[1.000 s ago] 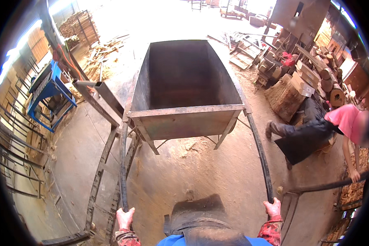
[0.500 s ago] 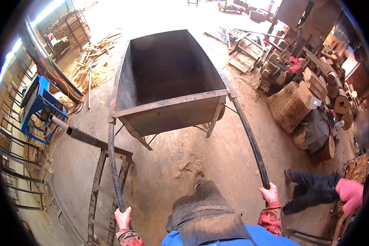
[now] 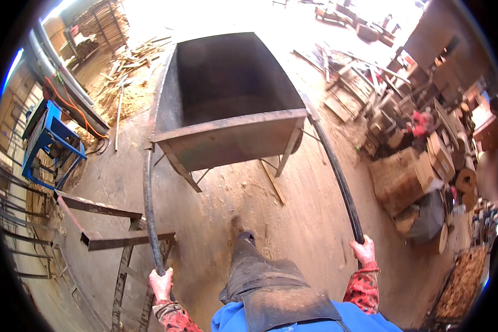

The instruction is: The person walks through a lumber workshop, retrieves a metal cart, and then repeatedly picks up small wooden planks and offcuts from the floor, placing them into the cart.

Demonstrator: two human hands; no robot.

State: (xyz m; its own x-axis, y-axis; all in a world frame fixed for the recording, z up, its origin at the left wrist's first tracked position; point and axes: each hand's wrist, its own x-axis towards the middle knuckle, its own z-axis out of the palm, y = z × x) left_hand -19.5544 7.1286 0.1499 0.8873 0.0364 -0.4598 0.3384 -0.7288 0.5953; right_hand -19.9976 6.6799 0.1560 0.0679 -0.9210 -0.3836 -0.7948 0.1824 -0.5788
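In front of me stands a large metal cart with a deep, dark box and two long black handles. My left hand is wrapped round the end of the left handle. Around the end of the right handle, my right hand is closed as well. Both arms reach forward in red patterned sleeves. The visible inside of the cart's box is in deep shadow. Below, my dark trouser leg and shoe show between the handles.
A rusty metal frame stands close beside the left handle. Farther left are a blue metal stand and scattered wood strips. Logs and cut blocks are heaped on the right. A thin wood strip lies under the cart.
The cart and I have moved forward, both hands still on the handles. The metal frame appears nearer on the left. The bending person at right has gone out of view.
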